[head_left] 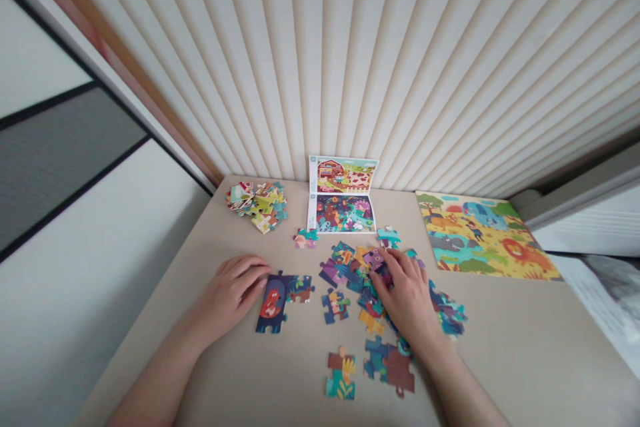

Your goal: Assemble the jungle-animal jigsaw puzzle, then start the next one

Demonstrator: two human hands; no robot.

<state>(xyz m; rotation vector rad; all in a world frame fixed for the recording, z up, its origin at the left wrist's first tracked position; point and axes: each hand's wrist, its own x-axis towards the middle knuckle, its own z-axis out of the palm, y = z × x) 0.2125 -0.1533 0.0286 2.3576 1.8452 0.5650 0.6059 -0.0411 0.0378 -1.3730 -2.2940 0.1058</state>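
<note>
My left hand lies on the table with its fingers stretched out. Its fingertips are at the upper left edge of a joined puzzle section with a red animal on dark blue. Attached to that section's right is a piece with brown and green leaves. My right hand reaches over a loose pile of puzzle pieces, fingers apart and touching its upper part by a purple piece. Part of the pile is hidden under the hand. Nearer me lie a brown-and-blue section and a green-and-brown section.
A folded picture sheet stands against the ribbed panel. Another heap of pieces sits at the back left. On the right lies an assembled animal puzzle. Single pieces are near the sheet.
</note>
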